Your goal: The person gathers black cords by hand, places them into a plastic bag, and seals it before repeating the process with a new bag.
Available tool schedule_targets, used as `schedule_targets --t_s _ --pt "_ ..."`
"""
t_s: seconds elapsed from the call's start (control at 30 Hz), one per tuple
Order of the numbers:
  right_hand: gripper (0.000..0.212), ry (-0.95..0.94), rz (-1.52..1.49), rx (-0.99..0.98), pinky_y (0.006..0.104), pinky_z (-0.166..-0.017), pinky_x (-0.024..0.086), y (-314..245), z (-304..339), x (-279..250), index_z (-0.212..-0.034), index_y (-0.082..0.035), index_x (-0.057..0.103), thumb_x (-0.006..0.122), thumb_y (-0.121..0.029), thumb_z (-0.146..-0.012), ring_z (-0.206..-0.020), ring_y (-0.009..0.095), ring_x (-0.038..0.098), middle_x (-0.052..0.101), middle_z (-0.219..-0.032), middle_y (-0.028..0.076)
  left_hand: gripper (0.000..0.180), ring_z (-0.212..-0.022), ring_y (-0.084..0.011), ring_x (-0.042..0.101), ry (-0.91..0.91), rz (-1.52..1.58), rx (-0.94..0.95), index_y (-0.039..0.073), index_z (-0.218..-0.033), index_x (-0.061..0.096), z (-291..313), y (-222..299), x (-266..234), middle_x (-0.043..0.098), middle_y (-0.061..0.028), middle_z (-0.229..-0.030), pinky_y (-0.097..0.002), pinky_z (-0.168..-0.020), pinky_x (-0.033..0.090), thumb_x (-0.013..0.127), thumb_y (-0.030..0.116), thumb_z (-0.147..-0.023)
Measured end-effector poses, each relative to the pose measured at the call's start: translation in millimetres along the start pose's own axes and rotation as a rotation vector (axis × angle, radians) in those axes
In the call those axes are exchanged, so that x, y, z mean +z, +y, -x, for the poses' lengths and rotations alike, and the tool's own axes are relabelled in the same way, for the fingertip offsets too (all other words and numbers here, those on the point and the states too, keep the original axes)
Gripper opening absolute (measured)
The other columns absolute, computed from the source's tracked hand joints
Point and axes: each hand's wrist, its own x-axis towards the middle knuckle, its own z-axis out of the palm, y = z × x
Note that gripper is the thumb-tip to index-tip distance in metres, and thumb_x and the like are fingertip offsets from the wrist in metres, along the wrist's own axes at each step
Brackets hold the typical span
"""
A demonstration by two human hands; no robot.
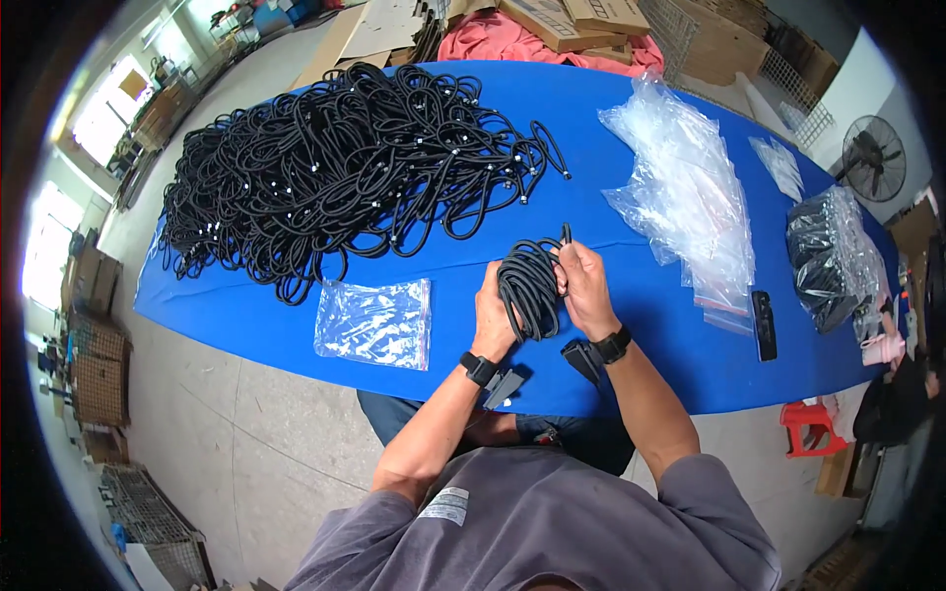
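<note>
A coiled bundle of black cord point(530, 292) is held between my two hands above the front of the blue table. My left hand point(492, 307) is wrapped round the coil's left side. On its right side, my right hand point(585, 290) grips the cord, with a short end sticking up past the fingers. Left of my hands lies a flat clear plastic bag point(374, 323). Behind it spreads a large tangled heap of black cords point(335, 158) with small pale tips.
To the right lies a pile of clear plastic bags point(690, 187), with a black handheld object point(764, 325) beside it. Farther right are bagged black bundles point(828, 256) and a smaller stack of clear bags point(778, 165). A red stool point(814, 429) stands on the floor at the right.
</note>
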Motion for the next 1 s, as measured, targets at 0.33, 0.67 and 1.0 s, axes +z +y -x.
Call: schedule_targets --t_s 0.33,0.67,1.0 --pt "0.06 0.021 0.075 0.141 0.0241 -0.048 0.028 1 -10 -15 -0.065 -0.015 0.045 0.05 -0.062 -0.102 -0.057 0.002 0.039 0.042 -0.063 -0.007 0.078 -0.104 -0.0171 0.067 -0.243 0.394 0.02 0.006 -0.158 0.031 -18 10 5 0.068 -0.0111 -0.12 -0.0307 -0.091 0.055 0.072 0.013 -0.092" --pt "0.057 0.051 0.156 0.067 0.0254 -0.057 0.036 6 -2 -10 -0.076 -0.01 0.053 0.052 -0.061 -0.101 -0.067 0.005 0.043 0.046 -0.071 -0.005 0.055 -0.108 -0.0169 0.064 -0.281 0.159 0.136 0.0 -0.142 0.047 -18 23 3 0.064 -0.0097 -0.125 -0.0275 -0.094 0.052 0.071 0.01 -0.093" --pt "0.06 0.333 -0.036 -0.136 0.0296 -0.099 0.047 25 42 21 -0.128 -0.003 0.059 0.045 -0.057 -0.105 -0.104 0.013 0.061 0.066 -0.108 0.004 0.052 -0.111 -0.017 0.063 -0.07 0.135 0.141 -0.002 -0.139 0.049 -9 3 18 0.065 -0.0108 -0.125 -0.0293 -0.096 0.052 0.071 0.012 -0.094"
